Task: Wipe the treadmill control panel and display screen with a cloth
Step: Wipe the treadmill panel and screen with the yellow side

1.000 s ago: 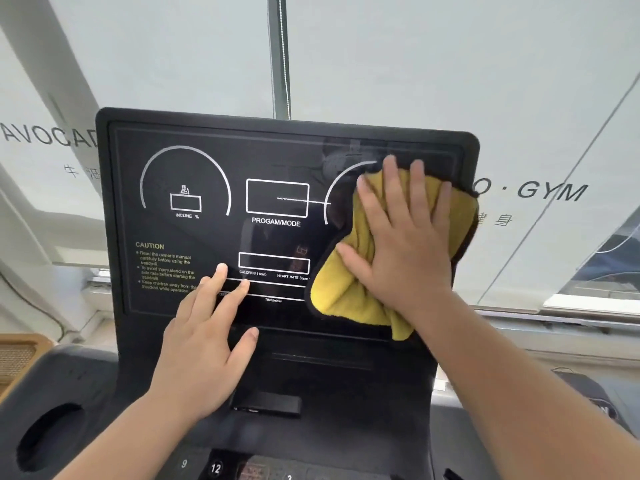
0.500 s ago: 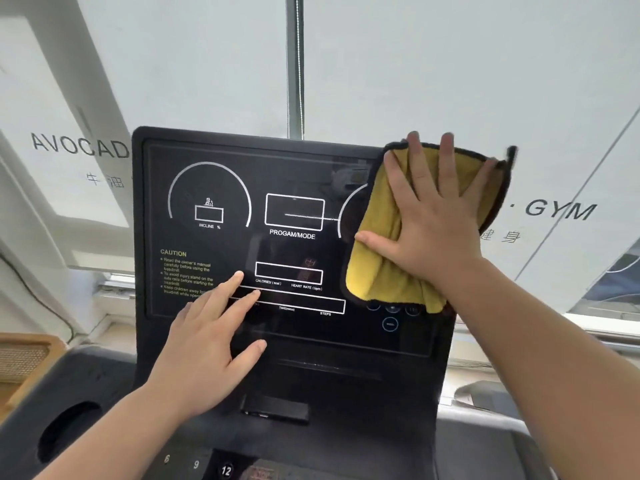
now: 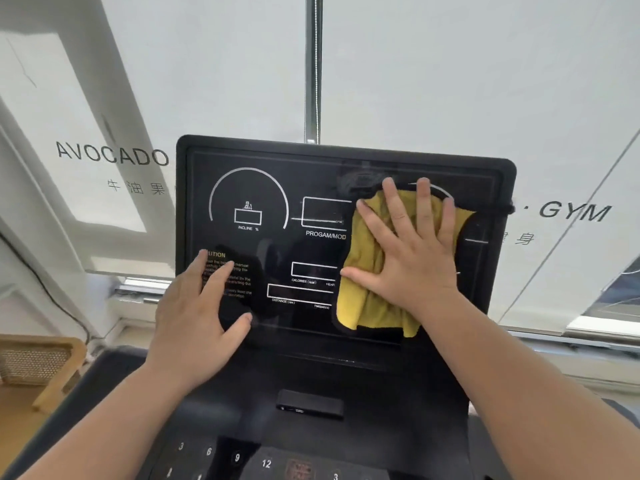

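head view: two hands, right hand (image 3: 412, 258) flat on one yellow cloth (image 3: 367, 271), left hand (image 3: 197, 313) spread on one display screen (image 3: 311, 265).

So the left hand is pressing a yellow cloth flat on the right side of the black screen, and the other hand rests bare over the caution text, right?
Not quite: the head view shows the right hand pressing the yellow cloth there. The bare left hand rests over the caution text on the screen.

Gym: treadmill console (image 3: 322, 258), "GYM" lettering (image 3: 575, 211)
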Demonstrator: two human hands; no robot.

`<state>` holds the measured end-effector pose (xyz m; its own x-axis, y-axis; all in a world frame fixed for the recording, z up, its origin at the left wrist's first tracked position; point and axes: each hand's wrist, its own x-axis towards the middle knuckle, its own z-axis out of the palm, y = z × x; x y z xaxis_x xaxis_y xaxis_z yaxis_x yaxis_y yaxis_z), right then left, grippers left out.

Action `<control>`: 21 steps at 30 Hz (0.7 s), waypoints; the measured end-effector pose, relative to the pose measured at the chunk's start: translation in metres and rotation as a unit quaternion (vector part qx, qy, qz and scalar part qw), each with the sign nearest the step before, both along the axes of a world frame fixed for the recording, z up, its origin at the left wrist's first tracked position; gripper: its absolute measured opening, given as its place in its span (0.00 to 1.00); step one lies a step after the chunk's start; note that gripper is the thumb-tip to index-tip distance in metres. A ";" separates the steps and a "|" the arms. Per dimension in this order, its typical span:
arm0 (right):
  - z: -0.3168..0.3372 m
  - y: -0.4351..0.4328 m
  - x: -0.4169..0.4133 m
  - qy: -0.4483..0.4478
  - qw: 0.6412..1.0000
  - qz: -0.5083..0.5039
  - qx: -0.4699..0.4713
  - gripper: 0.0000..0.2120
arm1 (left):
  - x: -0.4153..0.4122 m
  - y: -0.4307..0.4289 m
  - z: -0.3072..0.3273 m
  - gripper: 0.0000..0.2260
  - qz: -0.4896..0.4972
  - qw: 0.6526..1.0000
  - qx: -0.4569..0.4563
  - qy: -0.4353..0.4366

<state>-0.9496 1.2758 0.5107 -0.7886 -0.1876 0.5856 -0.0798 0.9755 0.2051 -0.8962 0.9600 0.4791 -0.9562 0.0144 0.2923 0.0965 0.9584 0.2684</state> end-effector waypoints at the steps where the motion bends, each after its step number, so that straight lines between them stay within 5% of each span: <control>1: 0.005 0.005 0.001 -0.005 0.998 -0.047 -0.028 0.53 | -0.003 -0.005 -0.001 0.35 0.008 1.000 0.013 0.000; 4: 0.020 0.001 -0.002 -0.023 0.981 -0.153 -0.114 0.57 | -0.013 -0.016 -0.002 0.36 0.035 0.997 0.073 -0.011; 9: 0.034 -0.046 -0.025 0.003 0.968 -0.176 -0.178 0.59 | -0.026 -0.027 -0.005 0.37 0.022 0.994 0.111 0.004; 21: 0.012 -0.151 -0.046 0.021 1.000 0.003 0.011 0.45 | -0.029 -0.070 -0.004 0.37 -0.070 0.984 0.166 -0.010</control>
